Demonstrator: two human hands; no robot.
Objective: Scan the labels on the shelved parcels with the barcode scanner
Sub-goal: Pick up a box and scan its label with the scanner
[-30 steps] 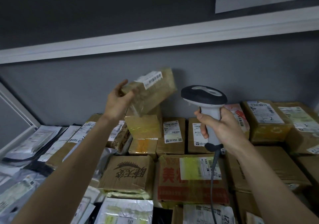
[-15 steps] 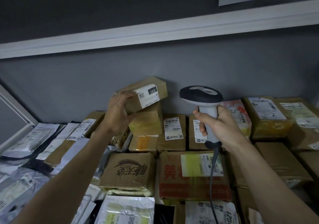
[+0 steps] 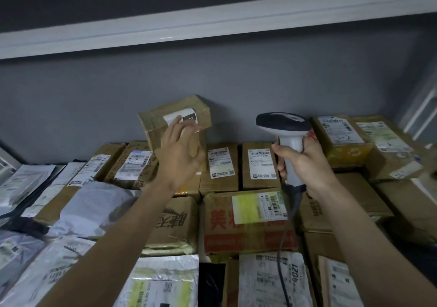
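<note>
Two bare hands raised over a shelf packed with parcels. Right hand point(image 3: 305, 162) wrapped tight round the white handle of the barcode scanner point(image 3: 287, 138), fingers curled fully about it, dark head level and facing left, cable point(image 3: 282, 247) hanging down past the boxes. Left hand point(image 3: 181, 155) loosely spread, fingers fairly straight, held in front of a small cardboard parcel point(image 3: 176, 120) that sits tilted atop the back row by the grey wall point(image 3: 236, 79); fingertips point(image 3: 176, 123) overlapping its white-and-black label point(image 3: 182, 116); real contact or mere nearness not to be told, nothing clasped. Label print there too blurred to read.

Just below the scanner, a brown carton with red print point(image 3: 246, 221), large red Chinese characters partly hidden under a yellow-tinted barcode label. Left of it, a carton with black brush characters point(image 3: 172, 224). Nearer the camera, a white label reading "4021" point(image 3: 295, 273). Far right, a taped box handwritten "-2" point(image 3: 340, 136). Grey poly mailers point(image 3: 92, 209) piled at left.
</note>
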